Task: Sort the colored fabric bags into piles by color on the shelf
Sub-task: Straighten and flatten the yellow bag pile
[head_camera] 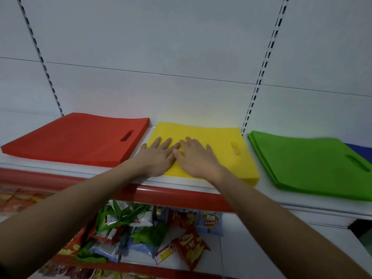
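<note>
The yellow pile [213, 146] of flat, matte, rectangular fabric bags lay at the shelf [201, 183] centre, its long axis running 9 to 3 o'clock, its slot handle toward 3 o'clock. The left hand [156, 156] and right hand [196, 158] pressed on it, fingers straight, gripping nothing. The red pile [76, 139] lay at 9 o'clock, the green pile [314, 162] at 3 o'clock.

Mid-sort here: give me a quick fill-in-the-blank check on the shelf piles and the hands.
1. Both hands, left hand and right hand, lie flat on the ____ pile.
2. The red pile lies to the ____ of the yellow pile.
3. Behind the green pile a ____ bag peeks out.

Missing words: yellow; left; blue
</note>
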Motion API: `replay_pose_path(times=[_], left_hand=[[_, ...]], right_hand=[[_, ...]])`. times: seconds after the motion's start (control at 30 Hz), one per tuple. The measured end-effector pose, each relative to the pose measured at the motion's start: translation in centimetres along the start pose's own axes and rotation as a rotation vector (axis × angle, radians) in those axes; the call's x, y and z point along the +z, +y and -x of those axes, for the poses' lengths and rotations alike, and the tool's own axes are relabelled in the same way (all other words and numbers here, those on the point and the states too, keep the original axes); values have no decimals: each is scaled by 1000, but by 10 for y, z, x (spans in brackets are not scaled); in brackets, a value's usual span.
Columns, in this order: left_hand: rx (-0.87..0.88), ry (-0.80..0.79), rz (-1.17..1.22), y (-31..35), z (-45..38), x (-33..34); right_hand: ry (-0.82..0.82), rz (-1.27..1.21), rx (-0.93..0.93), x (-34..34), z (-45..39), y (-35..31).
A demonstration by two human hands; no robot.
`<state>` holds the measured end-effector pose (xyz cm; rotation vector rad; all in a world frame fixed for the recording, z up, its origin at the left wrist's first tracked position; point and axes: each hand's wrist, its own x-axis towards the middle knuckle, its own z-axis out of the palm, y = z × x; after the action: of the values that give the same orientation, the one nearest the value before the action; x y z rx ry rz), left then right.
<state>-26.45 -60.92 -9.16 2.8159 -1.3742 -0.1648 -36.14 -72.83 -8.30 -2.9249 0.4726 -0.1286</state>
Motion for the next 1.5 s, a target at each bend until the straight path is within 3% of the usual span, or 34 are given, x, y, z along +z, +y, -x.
replay_pose_path(times=[0.77, 1.03, 1.37, 1.5], left_hand=[[3, -45, -28, -4, -2, 2], [11, -27, -8, -4, -3, 3], [18, -189, 184, -11, -16, -18], [50, -162, 88, 2, -7, -26]], right_hand=[[-165, 130, -101, -11, 32, 76], [-109, 93, -62, -15, 41, 111], [-146, 70, -40, -22, 40, 106], [-183, 28, -11, -31, 43, 99]])
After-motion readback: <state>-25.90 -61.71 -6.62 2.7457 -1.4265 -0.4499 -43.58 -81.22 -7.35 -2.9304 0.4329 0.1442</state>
